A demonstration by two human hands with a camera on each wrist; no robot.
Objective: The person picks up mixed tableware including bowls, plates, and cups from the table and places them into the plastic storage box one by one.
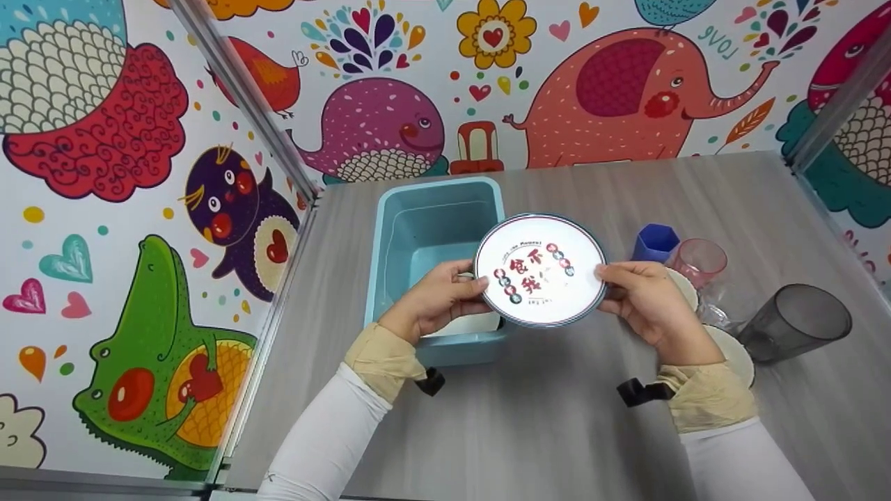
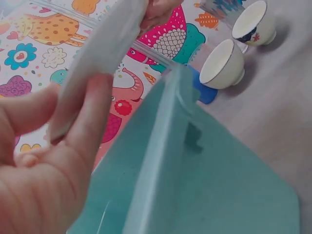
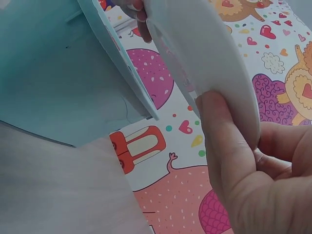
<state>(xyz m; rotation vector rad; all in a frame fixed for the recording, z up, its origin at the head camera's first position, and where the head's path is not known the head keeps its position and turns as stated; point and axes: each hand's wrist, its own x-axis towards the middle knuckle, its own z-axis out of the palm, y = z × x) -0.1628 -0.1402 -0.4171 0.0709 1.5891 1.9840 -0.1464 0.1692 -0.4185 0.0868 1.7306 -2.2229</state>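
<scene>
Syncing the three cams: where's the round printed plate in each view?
Head: plate centre frame, held by left hand and right hand, partly over the teal bin.
Left wrist: edge-on, upper left.
Right wrist: pale underside, upper right.
Shared landmark: the teal bin.

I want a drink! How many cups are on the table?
3, all right of the plate: a blue cup nearest the teal tub, a pink cup beside it, and a grey cup lying tilted furthest right. The right hand may hide more.
</scene>
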